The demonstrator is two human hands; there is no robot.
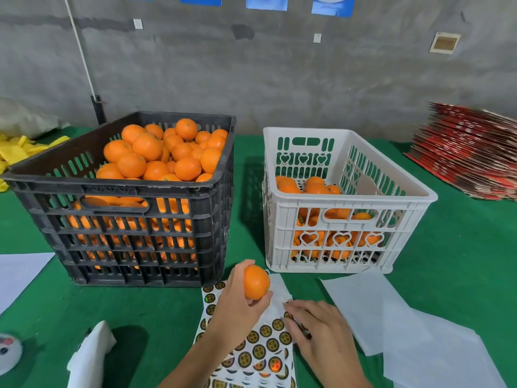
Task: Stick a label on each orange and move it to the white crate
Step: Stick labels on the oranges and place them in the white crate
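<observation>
Head view: orange (pixel 256 282) below crate rims.

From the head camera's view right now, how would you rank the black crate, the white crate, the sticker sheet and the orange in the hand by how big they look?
Largest to smallest:
1. black crate
2. white crate, somewhat smaller
3. sticker sheet, partly covered by the hands and cut off by the frame, so unsure
4. orange held in the left hand

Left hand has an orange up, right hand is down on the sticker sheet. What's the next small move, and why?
Probably peel one label off the sticker sheet with the right hand: the orange in the left hand shows no label, and the right fingertips already rest on the sheet.
</observation>
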